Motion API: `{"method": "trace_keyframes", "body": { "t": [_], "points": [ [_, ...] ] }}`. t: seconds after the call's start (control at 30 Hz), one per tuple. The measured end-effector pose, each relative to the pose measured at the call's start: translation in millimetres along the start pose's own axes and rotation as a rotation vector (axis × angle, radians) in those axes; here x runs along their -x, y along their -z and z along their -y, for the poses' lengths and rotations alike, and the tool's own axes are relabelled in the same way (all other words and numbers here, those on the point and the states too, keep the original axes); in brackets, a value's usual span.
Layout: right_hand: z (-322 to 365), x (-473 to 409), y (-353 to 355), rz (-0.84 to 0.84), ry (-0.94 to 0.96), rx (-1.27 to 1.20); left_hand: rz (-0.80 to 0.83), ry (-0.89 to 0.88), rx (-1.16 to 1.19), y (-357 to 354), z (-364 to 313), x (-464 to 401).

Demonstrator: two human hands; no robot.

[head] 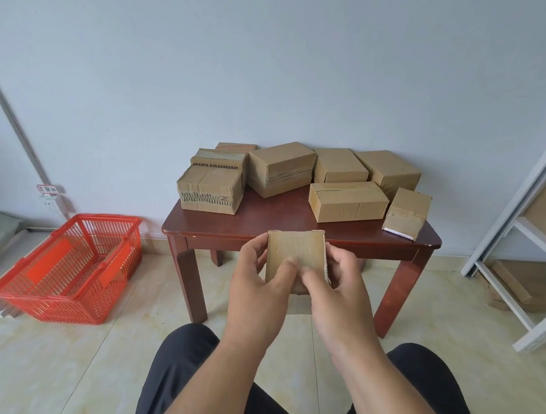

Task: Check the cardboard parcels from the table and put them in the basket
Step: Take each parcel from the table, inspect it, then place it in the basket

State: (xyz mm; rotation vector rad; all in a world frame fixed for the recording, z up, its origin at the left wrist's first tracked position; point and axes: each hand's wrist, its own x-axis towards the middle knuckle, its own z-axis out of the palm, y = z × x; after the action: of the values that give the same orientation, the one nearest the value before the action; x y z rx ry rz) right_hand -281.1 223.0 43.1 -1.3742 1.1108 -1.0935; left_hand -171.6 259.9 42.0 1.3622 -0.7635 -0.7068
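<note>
A person seated before a low dark-red table [263, 225] holds one small cardboard parcel [295, 254] in both hands, just in front of the table's near edge and above the knees. The left hand [255, 287] grips the parcel's left side, fingers curled round its edge and thumb pressed on the near face; the right hand [340, 287] grips the right side, thumb also on the near face. Eight more cardboard parcels remain on the table: four clustered at the left, including a taped one [209, 188] at the front, three toward the right, and a smaller one [406, 212] tilted at the far right corner. One red plastic basket [64, 268] stands on the tiled floor to the left of the table, well apart from the held parcel. A white metal rack [529, 253] stands at the right.
</note>
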Motion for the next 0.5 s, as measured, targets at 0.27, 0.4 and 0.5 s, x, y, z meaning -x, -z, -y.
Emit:
{"method": "trace_keyframes", "body": {
  "t": [0.27, 0.4, 0.5],
  "points": [
    [-0.9, -3.5, -1.6, -0.064, 0.065, 0.034, -0.069, -0.076, 0.037, -0.8, 3.8, 0.0],
    [4.2, -12.3, 1.8, -0.132, 0.084, 0.055, -0.050, -0.096, 0.044, -6.6, 8.5, 10.5],
    [-0.3, -8.7, 2.4, -0.105, 0.067, 0.051, -0.060, -0.079, 0.016, -5.1, 6.5, 7.1]
  ]
}}
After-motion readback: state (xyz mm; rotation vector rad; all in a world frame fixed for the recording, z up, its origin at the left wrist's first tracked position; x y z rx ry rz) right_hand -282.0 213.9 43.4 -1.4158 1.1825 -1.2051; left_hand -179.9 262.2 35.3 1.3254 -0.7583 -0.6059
